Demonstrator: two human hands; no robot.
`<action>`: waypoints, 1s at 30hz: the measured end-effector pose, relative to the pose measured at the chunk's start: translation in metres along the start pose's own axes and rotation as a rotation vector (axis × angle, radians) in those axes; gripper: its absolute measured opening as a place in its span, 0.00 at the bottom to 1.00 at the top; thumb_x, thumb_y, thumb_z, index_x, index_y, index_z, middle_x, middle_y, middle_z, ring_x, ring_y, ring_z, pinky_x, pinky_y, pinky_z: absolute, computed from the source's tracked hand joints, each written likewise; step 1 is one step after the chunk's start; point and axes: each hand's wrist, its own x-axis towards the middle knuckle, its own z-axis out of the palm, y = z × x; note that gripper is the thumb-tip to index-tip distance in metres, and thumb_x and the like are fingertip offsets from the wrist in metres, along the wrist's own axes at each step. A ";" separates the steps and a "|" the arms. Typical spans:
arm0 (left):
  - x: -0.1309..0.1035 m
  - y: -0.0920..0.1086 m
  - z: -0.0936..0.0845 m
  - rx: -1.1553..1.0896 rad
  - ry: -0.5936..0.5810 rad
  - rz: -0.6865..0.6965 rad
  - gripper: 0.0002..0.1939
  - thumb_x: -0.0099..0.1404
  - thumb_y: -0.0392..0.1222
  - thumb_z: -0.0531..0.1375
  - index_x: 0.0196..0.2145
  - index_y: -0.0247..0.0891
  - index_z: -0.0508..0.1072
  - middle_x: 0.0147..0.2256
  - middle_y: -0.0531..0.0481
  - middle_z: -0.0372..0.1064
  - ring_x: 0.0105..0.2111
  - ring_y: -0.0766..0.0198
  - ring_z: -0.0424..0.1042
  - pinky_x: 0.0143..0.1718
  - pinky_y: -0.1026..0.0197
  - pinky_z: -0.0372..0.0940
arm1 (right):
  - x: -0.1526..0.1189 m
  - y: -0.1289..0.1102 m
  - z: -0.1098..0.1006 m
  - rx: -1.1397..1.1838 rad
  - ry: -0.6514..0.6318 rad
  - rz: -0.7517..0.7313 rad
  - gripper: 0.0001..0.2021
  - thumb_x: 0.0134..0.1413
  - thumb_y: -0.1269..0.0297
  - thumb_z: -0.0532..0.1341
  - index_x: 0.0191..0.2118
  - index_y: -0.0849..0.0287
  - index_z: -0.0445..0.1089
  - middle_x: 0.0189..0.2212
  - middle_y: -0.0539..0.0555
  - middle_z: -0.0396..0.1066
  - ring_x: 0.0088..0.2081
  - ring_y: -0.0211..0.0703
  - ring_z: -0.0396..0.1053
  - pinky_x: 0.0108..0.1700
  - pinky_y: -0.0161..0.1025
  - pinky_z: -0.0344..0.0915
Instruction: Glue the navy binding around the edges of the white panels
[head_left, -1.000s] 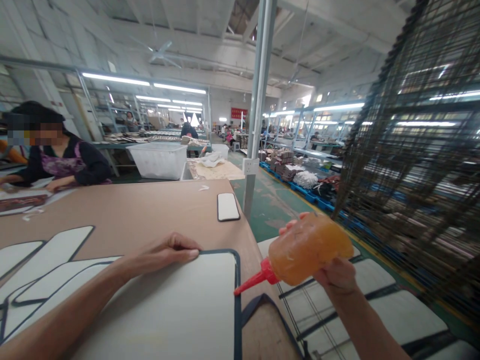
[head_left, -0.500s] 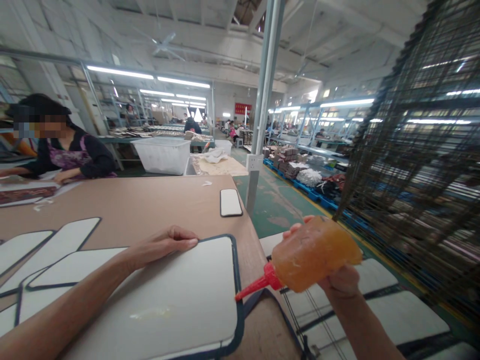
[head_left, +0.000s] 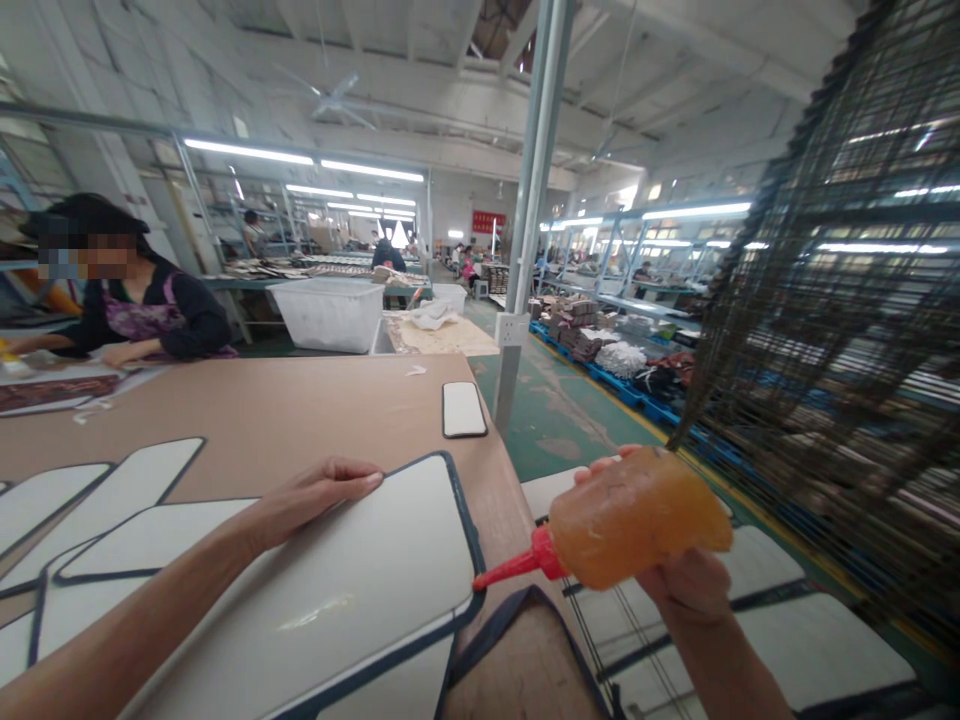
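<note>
In my right hand is an amber squeeze bottle with a red pointed nozzle, tipped down to the left. The nozzle tip meets the dark border of a large white panel near its right-hand corner. My left hand grips that panel's far edge, thumb on top and fingers curled; the fingers' undersides are hidden. Beneath the panel's near edge shows part of another white sheet. A dark strip loops over the table's edge to its right.
More dark-edged white panels overlap at left on the brown table. A small white panel lies near the table's far right corner. White panels sit on a rack at right. A co-worker sits at far left; a post stands ahead.
The large panel has turned counterclockwise under my left hand, uncovering part of the sheet below. The nozzle now sits closer to the panel's near right corner, still along the dark border.
</note>
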 end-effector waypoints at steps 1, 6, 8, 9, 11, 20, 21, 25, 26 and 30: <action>0.000 -0.001 0.000 -0.003 0.020 0.008 0.15 0.56 0.52 0.63 0.29 0.36 0.75 0.23 0.51 0.72 0.21 0.66 0.69 0.20 0.68 0.60 | -0.001 0.000 0.001 -0.007 -0.007 -0.008 0.35 0.30 0.53 0.73 0.51 0.45 0.67 0.43 0.56 0.74 0.47 0.60 0.70 0.51 0.59 0.64; -0.001 -0.008 -0.001 -0.086 0.096 0.014 0.15 0.54 0.51 0.64 0.33 0.37 0.77 0.25 0.49 0.76 0.22 0.62 0.71 0.21 0.67 0.62 | -0.010 0.001 0.005 -0.024 -0.005 -0.054 0.32 0.36 0.55 0.71 0.52 0.47 0.66 0.48 0.59 0.72 0.51 0.65 0.67 0.54 0.63 0.60; 0.001 -0.012 0.000 -0.118 0.107 0.008 0.16 0.54 0.51 0.65 0.35 0.37 0.78 0.27 0.47 0.77 0.23 0.61 0.72 0.22 0.66 0.64 | -0.013 0.001 0.006 -0.025 0.040 -0.072 0.31 0.37 0.55 0.71 0.52 0.46 0.66 0.49 0.58 0.71 0.51 0.65 0.66 0.54 0.64 0.59; 0.002 -0.015 0.000 -0.125 0.115 0.012 0.17 0.54 0.52 0.64 0.35 0.37 0.78 0.27 0.47 0.77 0.23 0.61 0.73 0.22 0.66 0.64 | -0.014 0.002 0.007 -0.025 0.063 -0.084 0.31 0.37 0.55 0.71 0.52 0.47 0.66 0.49 0.58 0.71 0.52 0.65 0.66 0.54 0.65 0.59; 0.005 -0.020 0.001 -0.136 0.131 0.028 0.17 0.54 0.52 0.64 0.36 0.37 0.78 0.27 0.47 0.77 0.24 0.60 0.73 0.23 0.66 0.64 | -0.015 0.004 0.008 -0.019 0.090 -0.116 0.32 0.38 0.56 0.71 0.53 0.48 0.66 0.50 0.59 0.71 0.52 0.65 0.66 0.55 0.65 0.57; 0.015 -0.031 0.007 -0.193 0.199 0.018 0.19 0.54 0.55 0.63 0.37 0.37 0.76 0.27 0.48 0.77 0.27 0.61 0.73 0.26 0.66 0.65 | -0.009 0.012 0.008 0.012 0.118 -0.198 0.32 0.41 0.59 0.70 0.55 0.47 0.64 0.50 0.59 0.71 0.53 0.62 0.65 0.56 0.64 0.57; 0.015 -0.031 0.008 -0.203 0.209 0.020 0.20 0.53 0.55 0.64 0.37 0.37 0.76 0.27 0.49 0.77 0.26 0.61 0.73 0.26 0.66 0.65 | -0.008 0.013 0.007 0.005 0.121 -0.204 0.32 0.42 0.59 0.70 0.56 0.47 0.63 0.50 0.59 0.71 0.53 0.62 0.65 0.55 0.64 0.57; 0.015 -0.033 0.010 -0.227 0.217 0.035 0.20 0.52 0.56 0.64 0.35 0.38 0.75 0.28 0.49 0.76 0.27 0.61 0.72 0.26 0.66 0.64 | -0.006 0.016 0.003 -0.015 0.106 -0.217 0.33 0.41 0.59 0.70 0.56 0.48 0.63 0.50 0.60 0.71 0.52 0.64 0.66 0.53 0.66 0.59; 0.015 -0.033 0.010 -0.234 0.215 0.038 0.19 0.52 0.56 0.64 0.35 0.38 0.75 0.28 0.50 0.76 0.27 0.61 0.72 0.27 0.66 0.64 | -0.005 0.017 0.003 -0.015 0.097 -0.219 0.32 0.42 0.60 0.70 0.56 0.48 0.63 0.50 0.60 0.71 0.52 0.64 0.66 0.54 0.66 0.58; 0.018 -0.037 0.011 -0.261 0.230 0.042 0.19 0.51 0.56 0.65 0.34 0.39 0.74 0.27 0.50 0.75 0.28 0.61 0.71 0.27 0.65 0.64 | -0.001 0.021 0.000 -0.016 0.097 -0.227 0.29 0.42 0.62 0.69 0.54 0.49 0.66 0.50 0.57 0.71 0.54 0.60 0.65 0.58 0.62 0.54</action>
